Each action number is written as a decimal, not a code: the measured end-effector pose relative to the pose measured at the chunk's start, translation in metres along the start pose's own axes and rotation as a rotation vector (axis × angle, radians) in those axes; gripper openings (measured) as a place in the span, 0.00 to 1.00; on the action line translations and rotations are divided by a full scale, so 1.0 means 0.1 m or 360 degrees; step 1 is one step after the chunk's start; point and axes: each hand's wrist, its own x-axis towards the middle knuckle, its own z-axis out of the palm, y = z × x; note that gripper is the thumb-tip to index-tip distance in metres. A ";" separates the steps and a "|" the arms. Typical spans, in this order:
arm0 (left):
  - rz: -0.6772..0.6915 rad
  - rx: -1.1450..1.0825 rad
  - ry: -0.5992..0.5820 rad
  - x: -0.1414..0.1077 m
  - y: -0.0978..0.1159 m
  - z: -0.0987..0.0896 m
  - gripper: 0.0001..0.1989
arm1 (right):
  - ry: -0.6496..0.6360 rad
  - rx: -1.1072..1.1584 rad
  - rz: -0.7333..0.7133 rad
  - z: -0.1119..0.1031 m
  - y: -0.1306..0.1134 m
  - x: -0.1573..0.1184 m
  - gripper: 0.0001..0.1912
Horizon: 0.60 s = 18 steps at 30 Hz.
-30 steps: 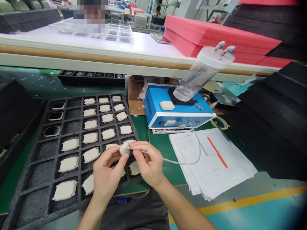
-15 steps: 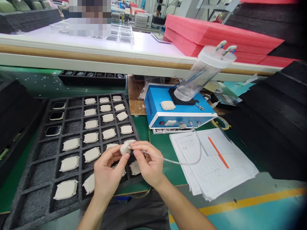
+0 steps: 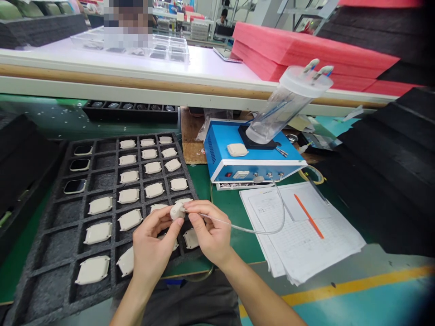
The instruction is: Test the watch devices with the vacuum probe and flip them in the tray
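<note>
A green table (image 3: 224, 194) carries foam tray (image 3: 50, 244), papers (image 3: 288, 244).

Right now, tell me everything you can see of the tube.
The tube is thin, clear and plastic-looking. From a fitting on the front of the blue box it loops slackly over the papers to the right hand. That hand grips it near its end, pointed at the case in the left hand; contact there is unclear.

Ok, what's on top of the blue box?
On the blue box: a beige case, a black base bearing a clear tube, and small metal pieces. The surface under the case and base is covered and can't be seen.
</note>
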 end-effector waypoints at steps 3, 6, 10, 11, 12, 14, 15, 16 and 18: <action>0.0002 0.0008 0.0005 0.02 0.01 0.00 0.11 | -0.0002 -0.0002 0.0000 0.00 0.00 0.00 0.09; 0.0002 0.0018 0.0001 0.03 0.00 0.02 0.11 | 0.0002 -0.0034 -0.0002 0.00 -0.01 0.02 0.08; -0.0016 0.0064 0.0010 -0.04 0.01 0.05 0.12 | -0.0001 -0.0075 -0.0043 0.00 -0.04 0.02 0.07; -0.0020 0.0107 0.0009 -0.07 0.03 0.02 0.12 | -0.0006 -0.0077 -0.0053 -0.01 -0.05 0.01 0.07; -0.0014 0.0179 0.0002 -0.08 0.07 -0.03 0.13 | -0.0005 -0.0080 -0.0058 -0.02 -0.06 -0.01 0.07; 0.0062 0.0441 -0.0038 -0.02 0.19 -0.21 0.15 | 0.0008 -0.0092 -0.0037 -0.04 -0.06 -0.06 0.08; 0.0138 0.0632 -0.0061 0.07 0.27 -0.35 0.15 | 0.0013 -0.0102 -0.0017 -0.05 -0.05 -0.09 0.08; 0.0220 0.0848 -0.0089 0.19 0.35 -0.52 0.16 | 0.0012 -0.0110 0.0001 -0.06 -0.04 -0.11 0.08; 0.0370 0.1294 -0.0126 0.55 0.50 -0.90 0.15 | -0.0012 -0.0115 0.0026 -0.07 0.00 -0.15 0.07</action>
